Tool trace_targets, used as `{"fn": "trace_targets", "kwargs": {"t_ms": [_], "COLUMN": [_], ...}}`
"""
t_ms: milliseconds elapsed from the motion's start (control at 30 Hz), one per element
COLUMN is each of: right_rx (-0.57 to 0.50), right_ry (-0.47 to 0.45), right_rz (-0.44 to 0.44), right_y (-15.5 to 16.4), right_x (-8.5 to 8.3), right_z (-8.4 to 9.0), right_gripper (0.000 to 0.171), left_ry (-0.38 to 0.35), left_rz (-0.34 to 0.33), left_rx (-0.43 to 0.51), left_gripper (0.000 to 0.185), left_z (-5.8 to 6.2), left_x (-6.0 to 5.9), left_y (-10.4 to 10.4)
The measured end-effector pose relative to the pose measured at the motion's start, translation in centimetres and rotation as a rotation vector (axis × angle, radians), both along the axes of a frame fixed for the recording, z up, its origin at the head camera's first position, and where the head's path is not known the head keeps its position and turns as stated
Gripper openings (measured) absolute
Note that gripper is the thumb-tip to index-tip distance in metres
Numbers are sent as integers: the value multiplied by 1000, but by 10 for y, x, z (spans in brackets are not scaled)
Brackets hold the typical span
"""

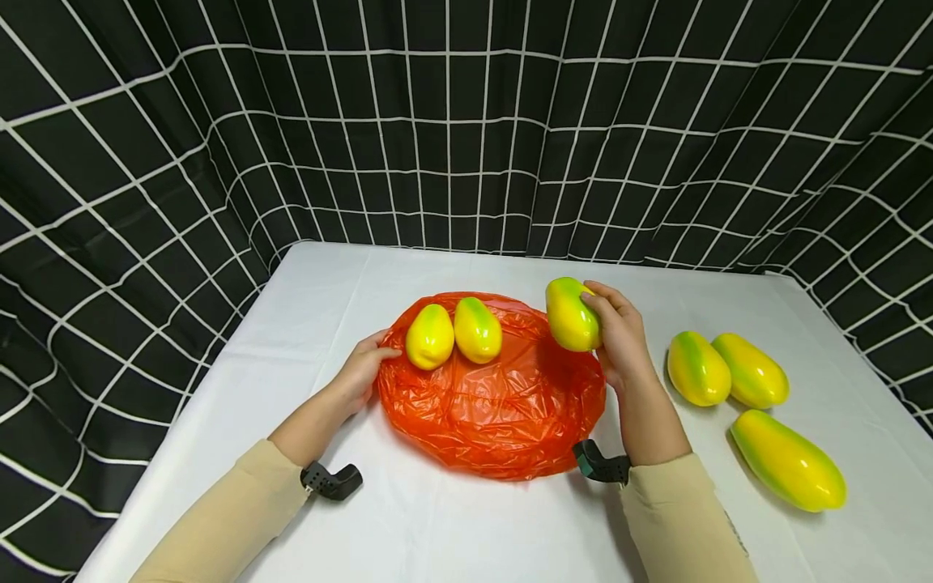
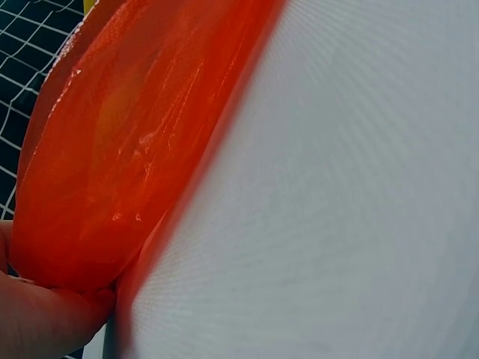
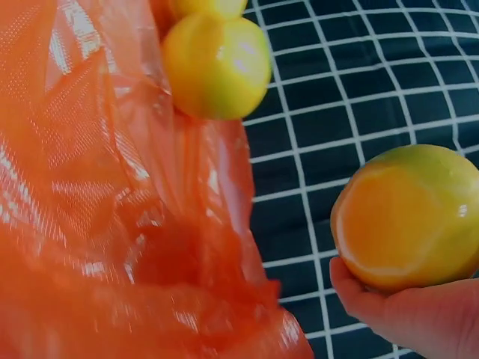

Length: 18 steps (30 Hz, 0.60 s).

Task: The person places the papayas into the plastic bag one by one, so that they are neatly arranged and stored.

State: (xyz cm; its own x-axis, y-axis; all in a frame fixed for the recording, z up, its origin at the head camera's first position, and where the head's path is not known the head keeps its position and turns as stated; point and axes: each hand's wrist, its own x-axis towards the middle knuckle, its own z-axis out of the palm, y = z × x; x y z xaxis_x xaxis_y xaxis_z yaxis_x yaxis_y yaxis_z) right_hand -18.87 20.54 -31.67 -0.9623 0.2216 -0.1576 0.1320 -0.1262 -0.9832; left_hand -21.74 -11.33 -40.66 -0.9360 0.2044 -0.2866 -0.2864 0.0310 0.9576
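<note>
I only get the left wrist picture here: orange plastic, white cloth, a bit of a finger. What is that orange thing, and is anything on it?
Observer: It is an orange plastic bag lying on the white table. Two yellow-green mangoes rest on top of it.
Operator: What is the other hand doing?
Observer: The right hand grips a third mango at the bag's far right edge.
Operator: Any more fruit about?
Observer: Three more mangoes lie on the table to the right of the bag.
Operator: And the finger I see?
Observer: It belongs to the left hand, which touches the bag's left edge.
</note>
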Motion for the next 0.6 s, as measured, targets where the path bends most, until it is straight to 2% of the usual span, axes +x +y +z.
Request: {"fn": "trace_targets", "kwargs": {"t_ms": [167, 300, 600], "right_rx": [99, 199, 277], "right_ry": [-20, -40, -45], "right_rz": [21, 59, 110], "right_y": [-13, -21, -33], "right_x": [-16, -22, -28], "right_z": [-10, -18, -28], "right_gripper": [47, 48, 48], "left_ry": [3, -5, 8], "left_rz": [-5, -4, -5], "left_rx": [5, 6, 10], "left_gripper": [55, 55, 55], "left_z": [0, 0, 1], "left_x": [1, 1, 1], "left_y": [0, 1, 0]}}
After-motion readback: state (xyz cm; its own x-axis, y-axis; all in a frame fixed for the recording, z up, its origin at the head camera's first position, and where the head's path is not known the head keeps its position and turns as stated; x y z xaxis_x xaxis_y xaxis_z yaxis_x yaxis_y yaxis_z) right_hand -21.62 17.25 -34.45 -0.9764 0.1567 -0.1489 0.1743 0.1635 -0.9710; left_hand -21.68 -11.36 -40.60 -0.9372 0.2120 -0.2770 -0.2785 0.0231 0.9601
